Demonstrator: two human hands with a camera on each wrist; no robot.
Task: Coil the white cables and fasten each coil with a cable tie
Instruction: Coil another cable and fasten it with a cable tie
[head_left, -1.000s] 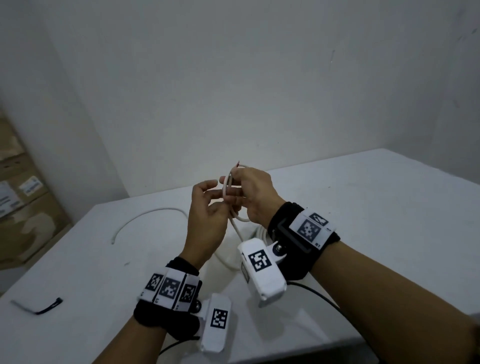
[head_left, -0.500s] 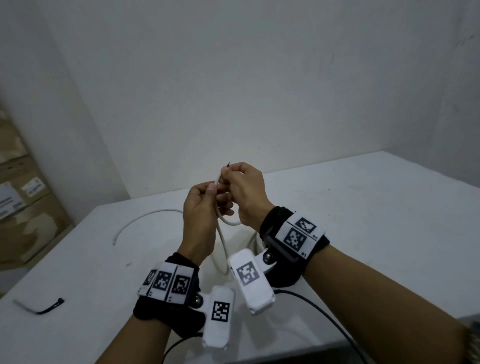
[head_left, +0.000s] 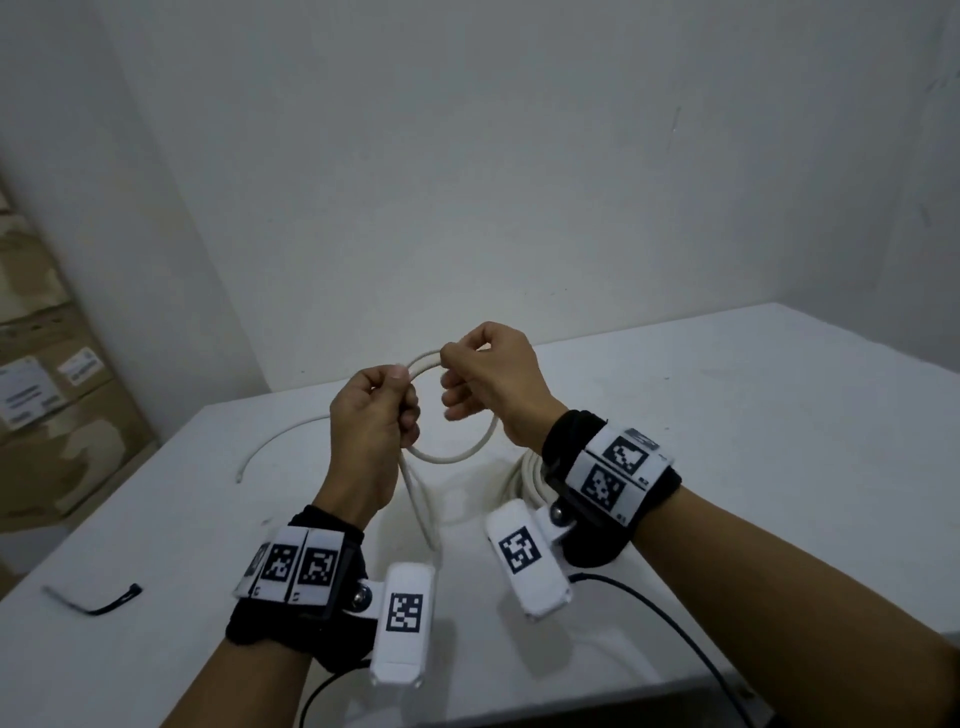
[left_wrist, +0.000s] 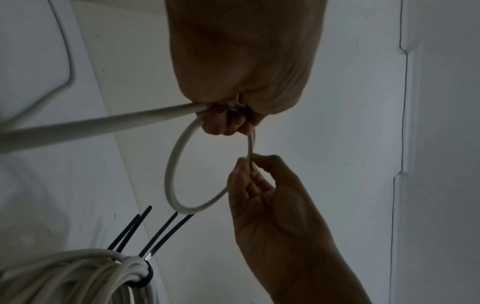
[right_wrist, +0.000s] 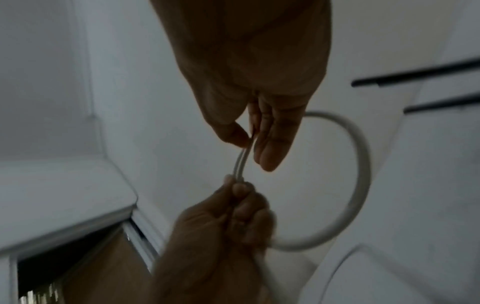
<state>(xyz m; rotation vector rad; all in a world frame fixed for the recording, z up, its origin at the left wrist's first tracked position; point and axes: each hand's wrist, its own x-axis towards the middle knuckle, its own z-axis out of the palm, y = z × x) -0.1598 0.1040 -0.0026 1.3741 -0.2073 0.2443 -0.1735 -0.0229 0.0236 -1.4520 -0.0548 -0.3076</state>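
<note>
I hold a white cable (head_left: 457, 453) above the white table (head_left: 779, 441), bent into one round loop (left_wrist: 173, 164). My left hand (head_left: 395, 384) grips the loop where its strands cross, fingers curled round it. My right hand (head_left: 450, 361) pinches the cable's end part between thumb and fingers, a short way to the right of the left hand. In the right wrist view the right hand (right_wrist: 251, 142) pinches two strands lying side by side just above the left hand (right_wrist: 233, 205). The rest of the cable (head_left: 422, 512) hangs from the left fist to the table.
A finished white coil (left_wrist: 78, 275) bound with a black cable tie (left_wrist: 145, 276) lies under my right wrist, with several loose black ties (left_wrist: 161, 234) beside it. Another white cable (head_left: 280, 439) and a black tie (head_left: 106, 605) lie to the left. Cardboard boxes (head_left: 47, 415) stand left of the table.
My hands have drawn apart, the right one going up and to the right. The small bend of cable between them has opened into a wide round loop.
</note>
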